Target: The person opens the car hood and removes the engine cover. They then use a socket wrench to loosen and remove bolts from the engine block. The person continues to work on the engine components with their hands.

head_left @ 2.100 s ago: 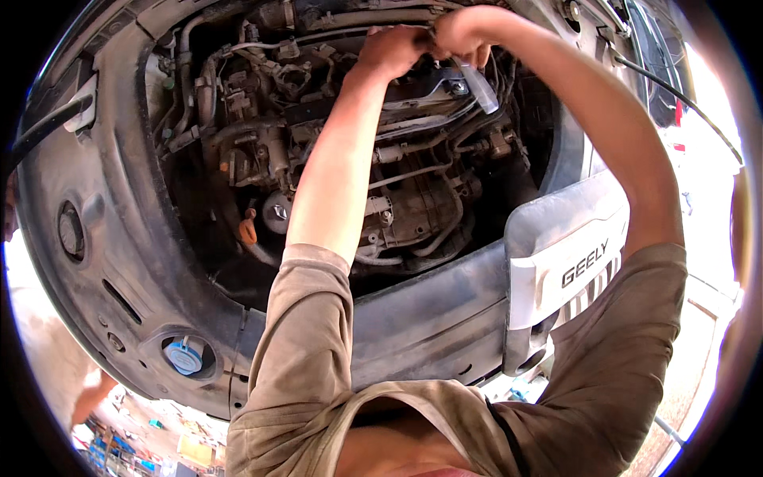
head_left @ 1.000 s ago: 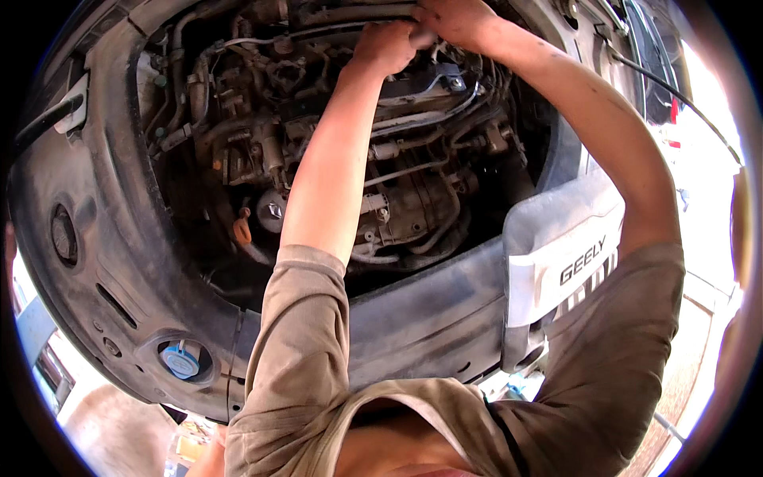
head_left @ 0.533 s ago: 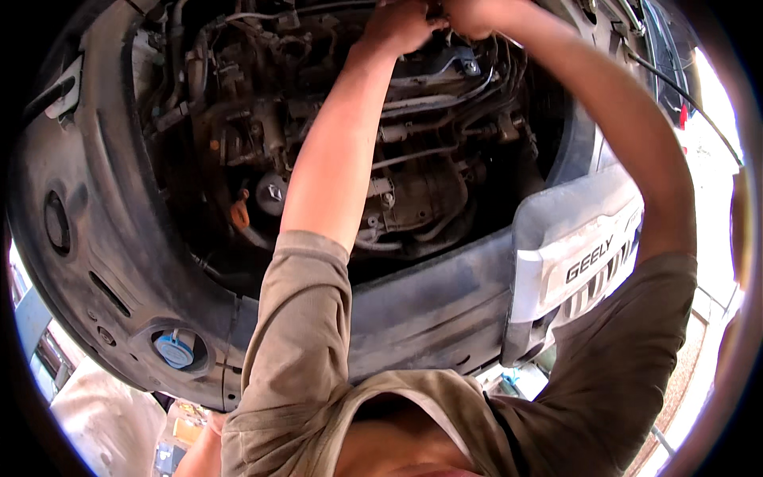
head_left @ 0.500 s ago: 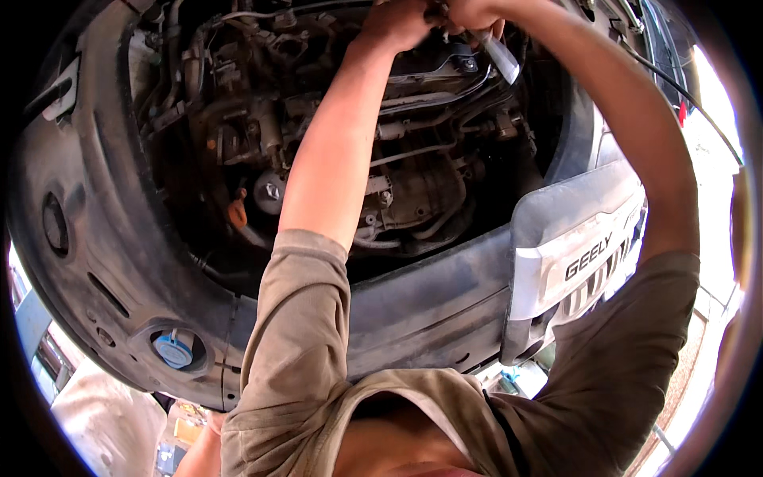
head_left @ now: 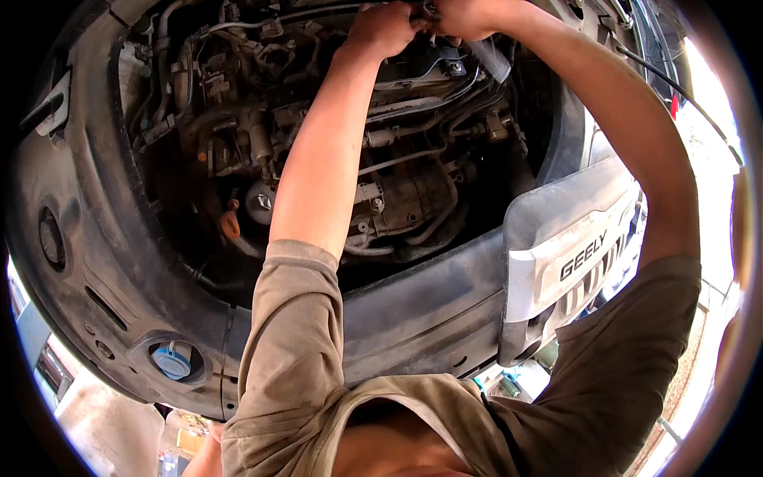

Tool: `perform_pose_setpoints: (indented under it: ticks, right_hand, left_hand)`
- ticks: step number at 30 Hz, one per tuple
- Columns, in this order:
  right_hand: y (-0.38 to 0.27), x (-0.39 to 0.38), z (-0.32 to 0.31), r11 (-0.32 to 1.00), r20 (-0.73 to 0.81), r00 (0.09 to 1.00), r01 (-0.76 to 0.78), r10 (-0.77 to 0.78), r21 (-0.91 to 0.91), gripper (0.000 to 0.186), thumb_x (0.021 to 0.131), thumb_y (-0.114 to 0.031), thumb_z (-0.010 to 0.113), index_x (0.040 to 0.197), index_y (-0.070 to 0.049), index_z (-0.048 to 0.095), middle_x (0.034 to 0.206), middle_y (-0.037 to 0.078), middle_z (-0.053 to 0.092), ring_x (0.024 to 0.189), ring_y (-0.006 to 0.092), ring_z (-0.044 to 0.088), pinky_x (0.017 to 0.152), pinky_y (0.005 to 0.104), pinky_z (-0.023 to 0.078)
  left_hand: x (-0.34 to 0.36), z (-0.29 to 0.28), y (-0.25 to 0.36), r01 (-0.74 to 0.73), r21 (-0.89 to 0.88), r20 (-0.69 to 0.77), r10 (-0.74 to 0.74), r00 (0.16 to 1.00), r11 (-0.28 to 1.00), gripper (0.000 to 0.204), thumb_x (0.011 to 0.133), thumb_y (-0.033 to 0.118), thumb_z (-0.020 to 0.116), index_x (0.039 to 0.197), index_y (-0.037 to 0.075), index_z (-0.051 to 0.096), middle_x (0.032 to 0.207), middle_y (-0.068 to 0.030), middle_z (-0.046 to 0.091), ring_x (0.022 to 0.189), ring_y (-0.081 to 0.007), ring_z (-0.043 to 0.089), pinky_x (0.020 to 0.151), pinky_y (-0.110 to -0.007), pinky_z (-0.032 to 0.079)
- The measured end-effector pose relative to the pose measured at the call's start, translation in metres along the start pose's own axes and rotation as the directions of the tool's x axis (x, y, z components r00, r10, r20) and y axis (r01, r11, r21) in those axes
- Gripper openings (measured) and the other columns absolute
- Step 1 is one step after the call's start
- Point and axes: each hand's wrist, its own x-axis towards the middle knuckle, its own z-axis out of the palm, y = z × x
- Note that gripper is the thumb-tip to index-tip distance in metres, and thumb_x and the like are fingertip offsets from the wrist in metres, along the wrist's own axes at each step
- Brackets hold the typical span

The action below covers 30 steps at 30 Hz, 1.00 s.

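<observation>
Both my hands reach over the front of a car into its engine bay, at the top edge of the view. My left hand [head_left: 383, 30] is closed, its fingertips turned toward the right hand. Close beside it, my right hand [head_left: 467, 17] is also closed. A small dark metal piece [head_left: 429, 11] shows between the fingers of the two hands; its kind is unclear. Below my right hand a silvery, flat-ended piece [head_left: 493, 62] sticks out, smeared by motion. Whatever the hands grip is mostly hidden. Beneath them lies the dirty engine [head_left: 413, 199] with its pipes and hoses.
The dark bumper [head_left: 421, 306] curves between my body and the engine. A silver grille panel [head_left: 556, 262] stands at the right, under my right arm. A blue cap [head_left: 172, 362] sits in the bumper at lower left. An orange-handled part [head_left: 230, 222] rises beside the engine.
The engine bay has shifted slightly left in view. My left hand has come slightly left and down. The silvery piece under my right hand now looks blurred and has shifted left.
</observation>
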Motion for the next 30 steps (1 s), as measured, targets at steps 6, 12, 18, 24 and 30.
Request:
perform_pose_setpoints:
  ticks: [6, 12, 18, 24, 30]
  right_hand:
    - [-0.03, 0.006, -0.018, 0.948, -0.013, 0.972, -0.233, 0.236, -0.216, 0.053, 0.08, -0.03, 0.065, 0.128, -0.009, 0.057, 0.11, 0.016, 0.068, 0.099, 0.03, 0.066, 0.083, 0.0459, 0.053]
    - [-0.022, -0.004, -0.029, 0.975, 0.119, 0.977, -0.192, 0.178, 0.114, 0.026, 0.085, -0.027, 0.062, 0.097, -0.005, 0.07, 0.097, 0.013, 0.07, 0.087, 0.0265, 0.07, 0.074, 0.0433, 0.056]
    - [-0.04, -0.017, -0.035, 0.963, 0.089, 0.97, -0.21, 0.227, -0.172, 0.026, 0.08, -0.023, 0.064, 0.098, -0.007, 0.073, 0.1, 0.016, 0.071, 0.096, 0.0302, 0.067, 0.08, 0.0421, 0.055]
    - [-0.013, -0.017, -0.022, 0.976, 0.059, 0.981, -0.189, 0.184, 0.108, 0.026, 0.076, -0.029, 0.07, 0.094, -0.012, 0.074, 0.098, 0.013, 0.071, 0.085, 0.0295, 0.069, 0.072, 0.0416, 0.055]
    - [-0.035, -0.018, -0.027, 0.905, 0.083, 0.951, -0.309, 0.298, 0.293, 0.028, 0.081, -0.03, 0.062, 0.095, -0.007, 0.071, 0.087, 0.015, 0.07, 0.091, 0.0301, 0.068, 0.075, 0.0438, 0.055]
  left_hand:
    - [-0.007, 0.003, -0.014, 0.09, 0.182, -0.04, -0.084, 0.996, 0.979, 0.036, 0.092, 0.047, 0.057, 0.114, 0.022, 0.069, 0.106, -0.0096, 0.07, 0.1, -0.0325, 0.065, 0.088, -0.044, 0.05]
    - [-0.005, -0.005, -0.009, 0.059, -0.009, 0.025, -0.059, 0.998, 0.998, 0.036, 0.092, 0.046, 0.057, 0.114, 0.02, 0.069, 0.103, -0.0102, 0.07, 0.097, -0.0332, 0.065, 0.084, -0.044, 0.05]
    - [-0.01, -0.012, 0.007, 0.043, -0.002, 0.068, -0.043, 0.997, 0.999, 0.03, 0.092, 0.042, 0.057, 0.111, 0.022, 0.069, 0.105, -0.0089, 0.07, 0.098, -0.0316, 0.064, 0.086, -0.044, 0.049]
    - [-0.009, -0.014, 0.016, 0.114, -0.055, 0.096, -0.109, 0.989, 0.992, 0.03, 0.092, 0.041, 0.057, 0.111, 0.021, 0.068, 0.105, -0.0076, 0.07, 0.102, -0.0298, 0.064, 0.088, -0.043, 0.049]
    - [-0.011, -0.004, -0.008, -0.017, 0.017, 0.013, 0.017, 1.0, 1.0, 0.032, 0.091, 0.04, 0.058, 0.112, 0.018, 0.067, 0.105, -0.0086, 0.069, 0.102, -0.033, 0.063, 0.088, -0.043, 0.049]
